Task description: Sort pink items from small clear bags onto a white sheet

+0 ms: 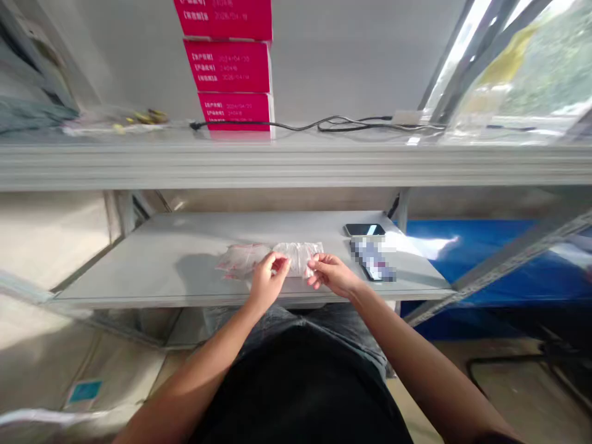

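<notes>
Right hand (332, 274): grip together, thumb and forefinger pinched on the right edge of a clear bag (298, 253); the other fingers curl below. Left hand (271, 274): thumb and forefinger near each other at the bag's left part; whether film is caught between them cannot be told.

Bag position: on the worktop (185, 227), near its front edge, between the two hands, lying roughly flat with creases across it. More clear bags (241, 256), with thin reddish lines, lie just to its left, partly behind the left hand.

Pose: both forearms bare, reaching forward from the near side and converging; left wrist angled up and to the right, right wrist up and to the left. Hands a short way apart, low over the worktop.

Right of the right hand: one phone (365, 229), dark screen, and nearer the front a second phone (372, 262), partly masked by pixelation.

Writing: on the upper shelf (296, 166), stacked red boxes (229, 66) bear white print, bracketed Chinese labels beside figures. Middle box: first date begins 2024/04, lower date begins 2026/04; final digits blurred. A black cable (296, 127) runs across the stack's foot.
</notes>
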Available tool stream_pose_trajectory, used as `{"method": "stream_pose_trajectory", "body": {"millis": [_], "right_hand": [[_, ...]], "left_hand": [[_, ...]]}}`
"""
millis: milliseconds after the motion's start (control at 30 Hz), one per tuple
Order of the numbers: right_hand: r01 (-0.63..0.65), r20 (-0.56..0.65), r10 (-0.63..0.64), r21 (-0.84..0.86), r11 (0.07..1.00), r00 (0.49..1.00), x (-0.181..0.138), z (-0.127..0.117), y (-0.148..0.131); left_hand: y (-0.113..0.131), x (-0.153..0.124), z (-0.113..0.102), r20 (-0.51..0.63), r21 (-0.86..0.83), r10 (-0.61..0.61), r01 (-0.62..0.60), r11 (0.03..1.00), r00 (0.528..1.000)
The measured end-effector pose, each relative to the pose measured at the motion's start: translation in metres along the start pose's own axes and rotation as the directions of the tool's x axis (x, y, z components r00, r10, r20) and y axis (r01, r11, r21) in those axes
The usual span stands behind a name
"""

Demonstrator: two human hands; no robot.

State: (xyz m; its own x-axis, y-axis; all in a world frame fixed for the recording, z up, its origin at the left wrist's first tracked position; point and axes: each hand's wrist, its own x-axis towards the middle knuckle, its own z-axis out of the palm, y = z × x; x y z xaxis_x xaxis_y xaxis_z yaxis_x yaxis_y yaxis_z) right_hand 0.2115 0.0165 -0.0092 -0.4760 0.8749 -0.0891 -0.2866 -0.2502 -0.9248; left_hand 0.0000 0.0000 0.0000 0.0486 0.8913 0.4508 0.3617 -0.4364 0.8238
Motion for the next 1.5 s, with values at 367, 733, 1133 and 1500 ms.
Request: {"method": "stream_pose_trajectory", "body": {"millis": [367, 733, 1133, 1500], "right_hand": [[0.12, 0.312, -0.04, -0.24, 0.963, 0.949, -0.009, 0.018, 0.008], [0.127, 0.252, -0.079, -0.183, 0.975, 0.964, -0.008, 0.014, 0.004], [0.162, 0.332, -0.074, -0.248, 0.955, 0.94, -0.006, 0.01, 0.009], [0.107, 0.303, -0.069, -0.112, 0.988, 0.951, -0.006, 0.003, 0.01]], "left_hand": [[0.007, -0.016, 0.01, 0.42, -0.164, -0.124, 0.21, 0.964, 0.899], [-0.006, -0.01, 0.007, 0.382, -0.121, -0.142, 0.202, 0.972, 0.913], [-0.002, -0.013, 0.01, 0.475, -0.229, -0.185, 0.324, 0.918, 0.86], [-0.006, -0.011, 0.006, 0.439, -0.263, -0.166, 0.303, 0.916, 0.883]]}}
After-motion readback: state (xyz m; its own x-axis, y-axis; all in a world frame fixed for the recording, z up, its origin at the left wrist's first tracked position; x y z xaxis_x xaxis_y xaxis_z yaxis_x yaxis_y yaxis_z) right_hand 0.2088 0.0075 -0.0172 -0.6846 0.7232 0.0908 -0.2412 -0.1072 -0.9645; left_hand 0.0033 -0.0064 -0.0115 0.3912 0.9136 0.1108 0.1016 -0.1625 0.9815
